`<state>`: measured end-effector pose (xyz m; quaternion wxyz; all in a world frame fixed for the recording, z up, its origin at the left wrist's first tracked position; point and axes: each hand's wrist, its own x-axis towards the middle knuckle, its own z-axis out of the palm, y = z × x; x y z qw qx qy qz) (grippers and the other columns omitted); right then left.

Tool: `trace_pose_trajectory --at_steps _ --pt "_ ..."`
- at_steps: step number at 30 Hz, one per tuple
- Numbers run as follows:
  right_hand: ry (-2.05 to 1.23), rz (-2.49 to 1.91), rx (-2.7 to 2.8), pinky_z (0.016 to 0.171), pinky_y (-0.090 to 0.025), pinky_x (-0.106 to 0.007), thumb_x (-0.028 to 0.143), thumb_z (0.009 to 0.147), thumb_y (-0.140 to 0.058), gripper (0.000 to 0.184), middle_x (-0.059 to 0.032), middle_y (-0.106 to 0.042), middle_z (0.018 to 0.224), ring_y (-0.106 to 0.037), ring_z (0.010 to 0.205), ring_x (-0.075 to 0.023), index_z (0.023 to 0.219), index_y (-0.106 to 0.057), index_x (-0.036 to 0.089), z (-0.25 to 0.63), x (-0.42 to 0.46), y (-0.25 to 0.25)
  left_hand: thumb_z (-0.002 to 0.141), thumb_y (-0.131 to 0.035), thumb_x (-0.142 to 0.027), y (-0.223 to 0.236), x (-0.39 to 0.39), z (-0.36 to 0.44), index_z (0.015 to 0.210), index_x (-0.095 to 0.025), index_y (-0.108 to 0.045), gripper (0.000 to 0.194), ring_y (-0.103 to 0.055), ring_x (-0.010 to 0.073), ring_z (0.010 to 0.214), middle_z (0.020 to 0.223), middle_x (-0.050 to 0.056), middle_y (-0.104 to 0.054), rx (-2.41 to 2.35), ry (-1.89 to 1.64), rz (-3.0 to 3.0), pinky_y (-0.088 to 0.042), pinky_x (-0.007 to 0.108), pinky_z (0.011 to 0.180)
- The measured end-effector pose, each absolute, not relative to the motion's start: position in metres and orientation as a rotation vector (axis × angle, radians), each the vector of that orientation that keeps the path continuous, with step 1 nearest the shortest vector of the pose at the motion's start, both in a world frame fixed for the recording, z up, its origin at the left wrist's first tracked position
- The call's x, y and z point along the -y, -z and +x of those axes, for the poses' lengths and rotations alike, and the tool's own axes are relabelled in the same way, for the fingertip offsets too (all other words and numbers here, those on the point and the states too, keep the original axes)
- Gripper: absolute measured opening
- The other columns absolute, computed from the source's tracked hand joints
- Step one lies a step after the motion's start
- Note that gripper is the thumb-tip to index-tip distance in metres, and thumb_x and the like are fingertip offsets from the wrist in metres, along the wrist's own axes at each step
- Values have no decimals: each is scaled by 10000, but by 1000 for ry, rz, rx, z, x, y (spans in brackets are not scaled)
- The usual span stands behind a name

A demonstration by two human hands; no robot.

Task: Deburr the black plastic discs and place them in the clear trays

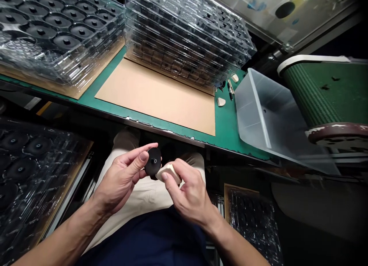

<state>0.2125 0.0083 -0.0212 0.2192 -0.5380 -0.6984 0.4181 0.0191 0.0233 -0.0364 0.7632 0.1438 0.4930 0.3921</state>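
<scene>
A round black disc-shaped part [151,168] with a small raised stub at its centre is pinched between the thumb and fingers of my left hand [124,174]. My right hand [188,187] grips a pale, cream-coloured block [169,173], perhaps a sanding or eraser-like piece; its material I cannot tell. One end of that block meets the lower right rim of the black part, or lies very close to it. Both hands are above my lap, just in front of the green table edge. The fingertips behind the part are mostly hidden.
Clear plastic trays of black parts [57,72] stand at the left, with a tall tray stack [184,47] behind a cardboard sheet [161,101]. Pale pieces [221,101] and pens lie near a translucent bin [250,116]. A green conveyor belt [330,93] rises at right. More trays [37,174] sit lower left.
</scene>
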Motion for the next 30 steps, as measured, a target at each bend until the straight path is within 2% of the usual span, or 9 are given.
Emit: trace_pose_trajectory --at_steps 6,11,14,16,20,24,26,28,30 --pt "-976 -1403 1919 726 -420 -295 136 965 -583 114 -40 -559 884 -492 781 -118 1053 -652 154 220 -18 21 889 -720 -529 38 -21 18 1327 -266 -698 512 -623 201 1135 1130 74 -669 -1064 -744 345 -542 275 943" --pt "-768 -1059 2275 801 -456 -356 92 929 -604 330 -82 -613 1064 -534 915 -170 1248 -637 169 223 -32 15 971 -569 -563 42 -15 18 979 -112 -751 487 -614 165 733 839 104 -624 -822 -539 285 -546 305 705" --pt "-648 -1053 2316 785 -432 -373 126 929 -613 246 -80 -624 1023 -526 885 -177 1172 -652 143 218 -34 13 961 -614 -507 41 -17 20 1089 -173 -771 390 -661 182 847 999 110 -680 -820 -640 129 -580 323 787" --pt "-829 -1287 2120 715 -413 -338 193 969 -588 126 -64 -595 896 -501 792 -149 1048 -655 122 214 -31 14 927 -687 -455 39 -20 21 1240 -266 -744 370 -651 168 1006 1159 87 -673 -921 -798 135 -560 291 911" --pt "-1272 -1509 1817 583 -338 -304 290 1003 -558 229 -19 -511 728 -436 640 -104 847 -606 129 210 -24 19 826 -794 -482 39 -21 18 1292 -313 -722 500 -610 168 1066 953 54 -617 -1088 -867 262 -511 176 831" --pt "-884 -1293 2103 743 -396 -343 167 971 -572 92 -58 -572 870 -476 797 -147 1003 -647 125 215 -29 20 934 -649 -548 45 -17 13 1167 -196 -758 436 -623 173 997 955 80 -620 -969 -596 343 -530 223 823" --pt "-816 -1082 2269 798 -422 -371 146 957 -581 234 -76 -626 1016 -520 892 -172 1182 -647 142 217 -33 19 972 -574 -562 47 -16 13 1018 -131 -750 468 -622 171 815 906 102 -632 -870 -531 306 -556 317 778" --pt "-725 -1028 2320 831 -426 -392 141 944 -591 299 -70 -646 1115 -537 944 -189 1237 -640 170 216 -34 19 978 -572 -540 48 -16 16 1073 -142 -754 449 -630 172 791 955 118 -667 -840 -582 216 -568 336 767" --pt "-762 -1227 2151 779 -420 -364 179 959 -592 161 -54 -645 990 -522 853 -165 1103 -661 161 213 -32 20 959 -636 -470 46 -16 21 1240 -219 -735 390 -656 173 945 1121 113 -684 -891 -761 169 -567 306 869"
